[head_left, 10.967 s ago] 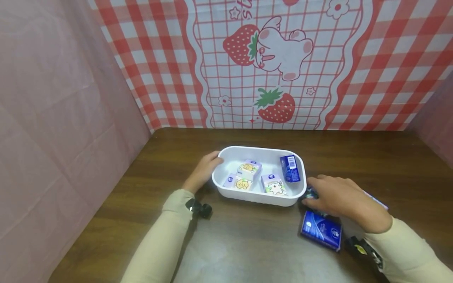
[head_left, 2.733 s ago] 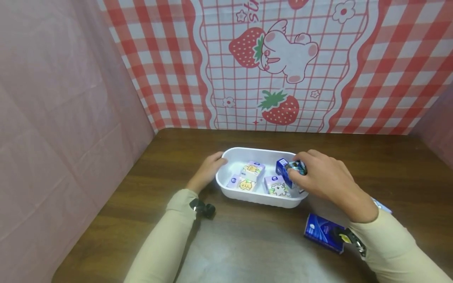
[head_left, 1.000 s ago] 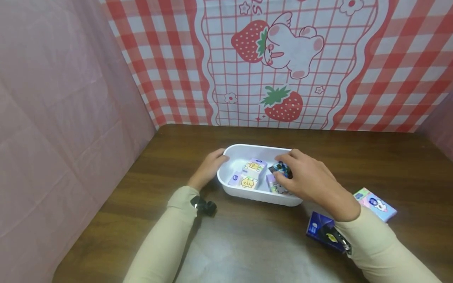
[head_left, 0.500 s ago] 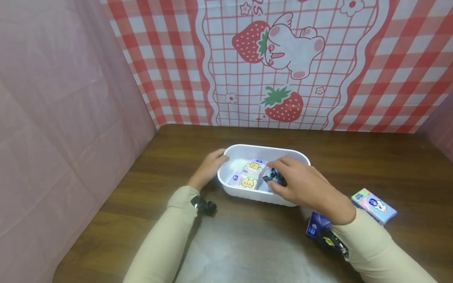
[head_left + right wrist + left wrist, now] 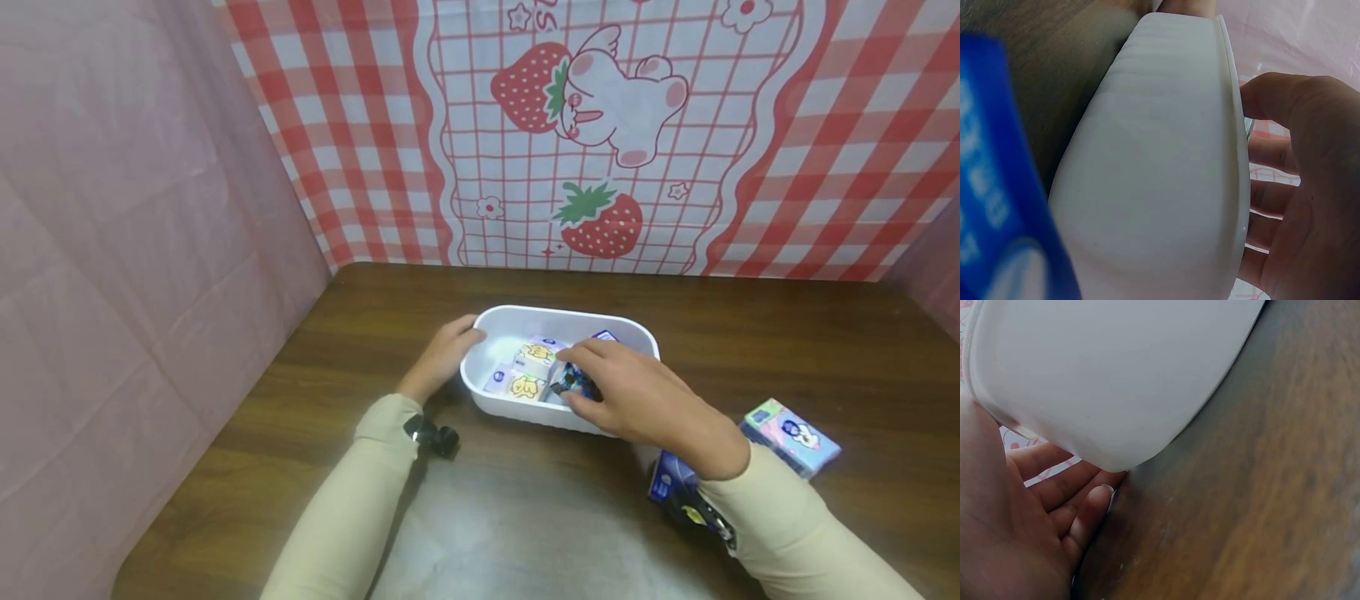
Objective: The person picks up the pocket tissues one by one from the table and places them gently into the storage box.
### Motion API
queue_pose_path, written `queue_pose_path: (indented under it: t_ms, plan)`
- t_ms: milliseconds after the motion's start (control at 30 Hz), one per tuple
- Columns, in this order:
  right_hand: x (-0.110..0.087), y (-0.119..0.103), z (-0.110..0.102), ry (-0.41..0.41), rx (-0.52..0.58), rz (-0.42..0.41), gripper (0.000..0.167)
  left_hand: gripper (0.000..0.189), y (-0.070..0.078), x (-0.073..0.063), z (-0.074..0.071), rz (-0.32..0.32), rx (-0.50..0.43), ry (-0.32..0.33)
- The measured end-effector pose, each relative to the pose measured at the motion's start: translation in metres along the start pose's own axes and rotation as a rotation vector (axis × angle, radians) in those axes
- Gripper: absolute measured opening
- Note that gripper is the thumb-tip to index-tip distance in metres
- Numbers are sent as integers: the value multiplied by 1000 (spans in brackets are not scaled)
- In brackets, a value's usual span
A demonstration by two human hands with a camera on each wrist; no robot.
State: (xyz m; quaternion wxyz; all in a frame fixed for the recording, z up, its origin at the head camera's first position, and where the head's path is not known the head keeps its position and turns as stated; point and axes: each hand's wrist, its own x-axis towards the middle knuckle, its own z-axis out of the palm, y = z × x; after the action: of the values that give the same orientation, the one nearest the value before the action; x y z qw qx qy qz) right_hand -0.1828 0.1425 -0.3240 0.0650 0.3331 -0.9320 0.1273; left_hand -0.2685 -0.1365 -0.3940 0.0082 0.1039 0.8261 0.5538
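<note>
A white plastic basin (image 5: 525, 412) sits on the wooden table. My left hand (image 5: 441, 358) holds its left end, thumb over the rim; in the left wrist view the fingers (image 5: 1063, 484) lie behind the wall. Inside the basin, my right hand (image 5: 645, 400) pinches a small dark patterned tissue pack (image 5: 573, 381) between thumb and fingers, over the front middle. To its left lie two lilac tissue packs (image 5: 536, 353) with yellow cartoon prints, one overlapping the other. Behind the right hand a corner of a blue tissue pack (image 5: 604, 336) shows. The hand hides another lilac pack.
Right of the basin, a blue tissue pack (image 5: 666, 477) lies partly under the right wrist's camera. A pink and light-blue pack (image 5: 801, 442) lies farther right. A checked strawberry cloth (image 5: 360, 150) hangs behind the table, and a pink curtain (image 5: 150, 250) lines the left side.
My right hand has brought the dark tissue pack from the table right of the basin into it, then shifted left toward the lilac packs. My left hand keeps its hold on the basin.
</note>
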Motion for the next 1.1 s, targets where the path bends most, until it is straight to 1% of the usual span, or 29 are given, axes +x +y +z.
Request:
queue_pose_path:
  t_ms: [400,667,767,967,1100]
  plan:
    - [-1,2,0,11,2,-19,54,41,1,1,0,4,4,-7]
    - [-2,3,0,25,8,-22,49,41,0,0,0,-16,-2,-14]
    - [-3,4,-1,20,7,-15,47,41,-1,0,0,-13,1,-15]
    - [-2,6,-2,31,-12,-38,42,41,-2,0,0,-7,-11,-14]
    - [-1,6,-2,31,-12,-42,41,41,-2,0,0,-5,-3,-14]
